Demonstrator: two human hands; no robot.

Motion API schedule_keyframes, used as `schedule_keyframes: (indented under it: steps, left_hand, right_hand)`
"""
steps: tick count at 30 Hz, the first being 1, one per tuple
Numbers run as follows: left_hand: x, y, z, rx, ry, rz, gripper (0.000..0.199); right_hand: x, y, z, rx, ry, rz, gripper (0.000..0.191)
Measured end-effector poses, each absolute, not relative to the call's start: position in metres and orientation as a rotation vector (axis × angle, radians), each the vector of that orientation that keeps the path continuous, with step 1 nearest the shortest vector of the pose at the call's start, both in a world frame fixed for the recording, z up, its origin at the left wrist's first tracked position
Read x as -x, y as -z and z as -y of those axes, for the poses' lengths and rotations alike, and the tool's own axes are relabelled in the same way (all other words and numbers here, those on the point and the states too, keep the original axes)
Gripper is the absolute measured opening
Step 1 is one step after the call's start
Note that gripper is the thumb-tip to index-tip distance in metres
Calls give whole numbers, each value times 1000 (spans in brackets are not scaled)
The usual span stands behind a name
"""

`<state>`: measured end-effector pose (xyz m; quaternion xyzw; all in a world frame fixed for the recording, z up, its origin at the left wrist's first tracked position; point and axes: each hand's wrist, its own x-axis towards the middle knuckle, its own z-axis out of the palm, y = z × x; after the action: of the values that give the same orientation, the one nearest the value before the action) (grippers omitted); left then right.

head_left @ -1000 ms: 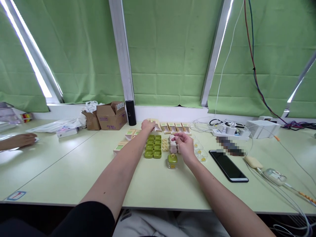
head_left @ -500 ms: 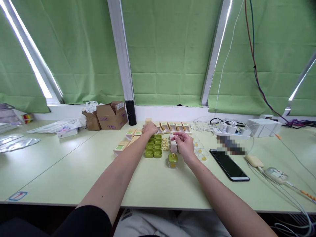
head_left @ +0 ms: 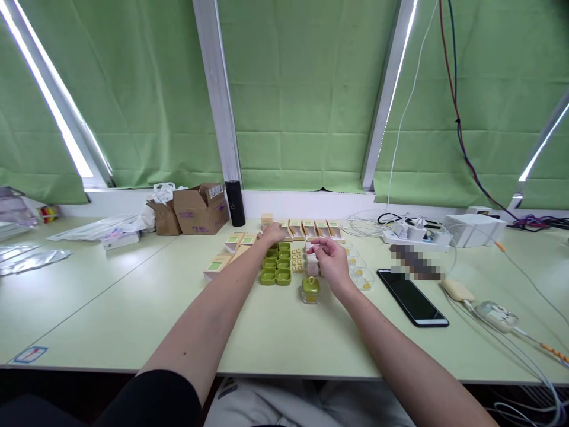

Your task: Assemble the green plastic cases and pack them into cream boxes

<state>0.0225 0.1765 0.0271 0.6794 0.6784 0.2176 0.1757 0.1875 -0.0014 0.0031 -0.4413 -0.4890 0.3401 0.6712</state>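
My left hand [head_left: 272, 232] reaches over the far end of two columns of green square lids [head_left: 283, 276]. Its fingers are bent and mostly closed; whatever they hold is hidden. With fingers pinched, my right hand [head_left: 331, 258] is at the far part of a column of whitish cubes [head_left: 312, 270], apparently gripping one. Between lids and cubes lie small yellowish pieces [head_left: 297, 260] in columns. A clear jar with a green looped lid [head_left: 310, 289] stands nearer me. Clear containers with yellow spots [head_left: 363, 279] are lined up right of my right hand, partly hidden by it.
Small cream cartons [head_left: 217, 264] stand left of my left forearm, with open cartons [head_left: 309, 229] in a row behind. A phone [head_left: 413, 298], power strip [head_left: 415, 238] and cables occupy the right side. A cardboard box [head_left: 202, 210] and black cylinder [head_left: 235, 203] stand back left.
My left hand has shifted slightly and its fingers look a little less tightly curled. My right hand stays almost in place beside the whitish cubes.
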Motion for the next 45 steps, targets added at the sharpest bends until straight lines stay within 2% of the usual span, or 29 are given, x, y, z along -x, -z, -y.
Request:
schedule_keyframes:
  steps: [2,5,14,21,24,29,39,45]
  left_hand:
    - [-20,-31,-172,-1924,-644,-1913,66]
    - [-17,-39,-159,-1960,-706,-1872,66]
    - [-11,-55,-57,-2322,-866,-1451,36]
    - [-3,-44,14,-2482,-656,-1132,30]
    - [-2,-36,22,-2521,-572,-971,30]
    - [-2,-22,23,-2538,-549,-887,45]
    - [1,-7,16,-2433,-769,-958,40]
    - [7,-5,-2,-2213,-1050,-1016,41]
  right_hand:
    - [-188,-3,1,989,-759,1097,36]
    - [-190,-2,-1,985,-739,1091,38]
    - [-197,-11,-5,1024,-630,1147,36]
    - [-202,-11,4,1108,-439,1387,24]
    - [-204,-4,10,1150,-362,1468,23]
    - [-206,-4,16,1119,-320,1500,19]
    - [-205,-1,17,1106,-314,1520,13]
    - [-201,-3,21,1069,-417,1493,20]
